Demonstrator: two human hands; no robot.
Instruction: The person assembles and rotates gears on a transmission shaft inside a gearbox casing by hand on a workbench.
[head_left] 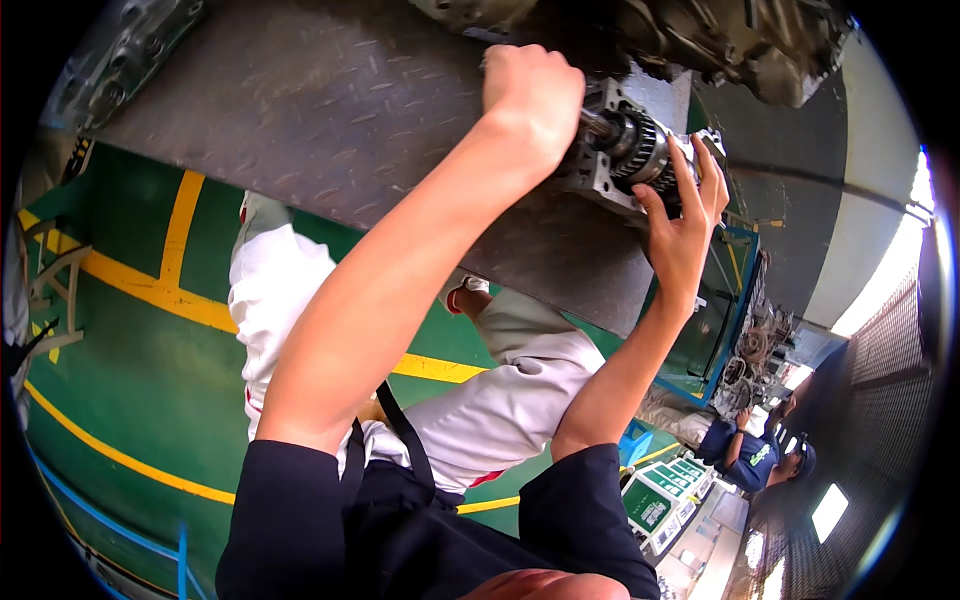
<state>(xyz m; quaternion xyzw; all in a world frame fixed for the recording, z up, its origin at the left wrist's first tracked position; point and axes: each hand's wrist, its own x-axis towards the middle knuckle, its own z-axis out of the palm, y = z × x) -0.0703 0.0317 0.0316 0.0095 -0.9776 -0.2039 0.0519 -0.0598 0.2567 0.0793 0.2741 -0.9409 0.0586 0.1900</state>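
A gear shaft point(632, 140) with dark toothed gears lies in an open silver metal housing point(603, 190) on the steel-topped bench. My left hand point(537, 95) is closed at the shaft's left end, where the thin part of the shaft runs into it; its fingertips are hidden behind the hand. On the other side, my right hand point(685, 215) rests against the gears and the housing's right end. Its fingers are stretched out and spread, with the thumb on the near side.
The bench top point(350, 110) is dark tread plate. Large metal castings point(720, 45) stand along its far edge, and another casting point(125, 60) sits at far left. At lower right a person point(750, 450) is beside printed boards point(660, 500). The floor point(130, 400) is green with yellow lines.
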